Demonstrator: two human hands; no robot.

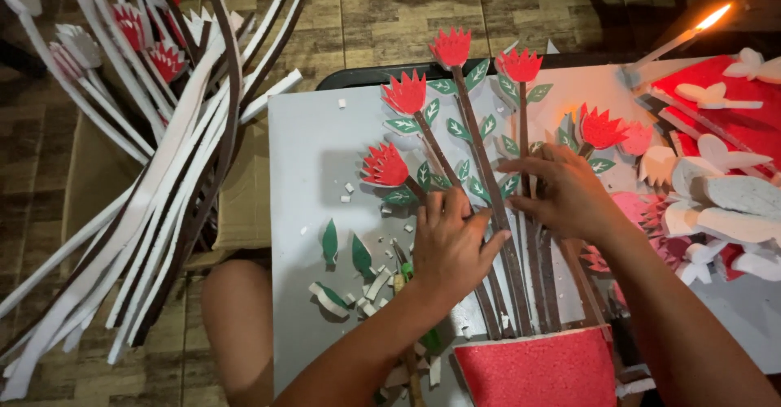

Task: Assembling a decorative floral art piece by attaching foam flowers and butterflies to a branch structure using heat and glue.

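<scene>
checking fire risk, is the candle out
No, the candle at the table's far right corner shows a bright flame.

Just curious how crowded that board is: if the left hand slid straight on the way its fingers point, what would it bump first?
Probably the green foam leaves glued along the brown stems, just beyond the left hand. Its fingers point up the stems, toward the red flower heads. Depth is flat here, so this seems fairly sure.

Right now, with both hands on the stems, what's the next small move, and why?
Probably press the middle stem flat with the left hand while the right hand steadies its neighbour: the stems crowd together above the red pot.
</scene>
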